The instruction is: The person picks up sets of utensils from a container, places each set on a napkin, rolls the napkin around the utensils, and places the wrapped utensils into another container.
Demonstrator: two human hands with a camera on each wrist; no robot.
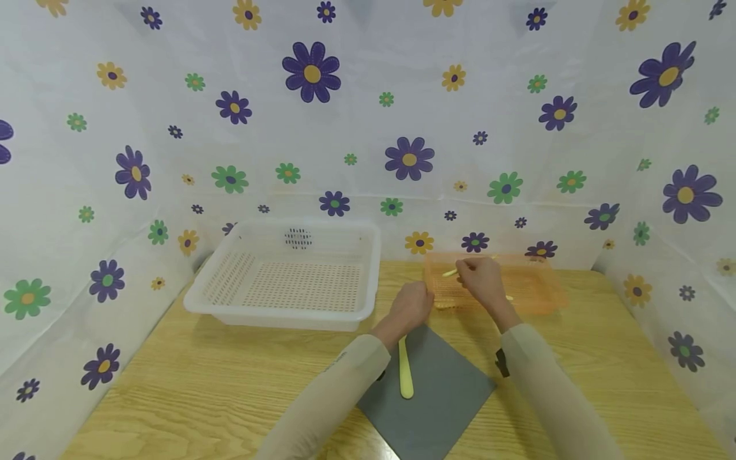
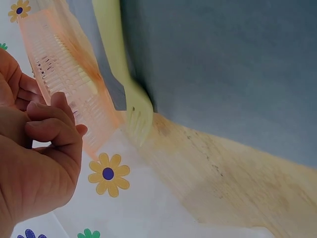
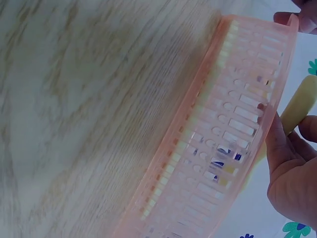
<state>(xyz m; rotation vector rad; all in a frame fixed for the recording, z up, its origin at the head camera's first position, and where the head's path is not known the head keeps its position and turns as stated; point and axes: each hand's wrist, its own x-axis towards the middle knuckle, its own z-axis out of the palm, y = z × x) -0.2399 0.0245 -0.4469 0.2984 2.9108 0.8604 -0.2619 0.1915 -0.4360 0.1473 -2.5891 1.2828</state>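
Observation:
My left hand (image 1: 411,303) is at the left end of an orange slotted basket (image 1: 552,291), its curled fingers gripping the rim at the corner. Over the basket, my right hand (image 1: 482,278) pinches a pale yellow utensil (image 3: 301,103); its working end is not clear. More pale yellow pieces lie inside the basket, seen through the slots as a long strip (image 3: 163,183). Below my left wrist, a pale yellow fork (image 2: 138,109) lies on a dark grey square mat (image 1: 443,396), its handle toward me and tines away.
A larger white slotted basket (image 1: 368,281) stands on the wooden table (image 1: 230,383) to the left. A flower-printed white sheet (image 1: 356,115) encloses the table at the back and both sides.

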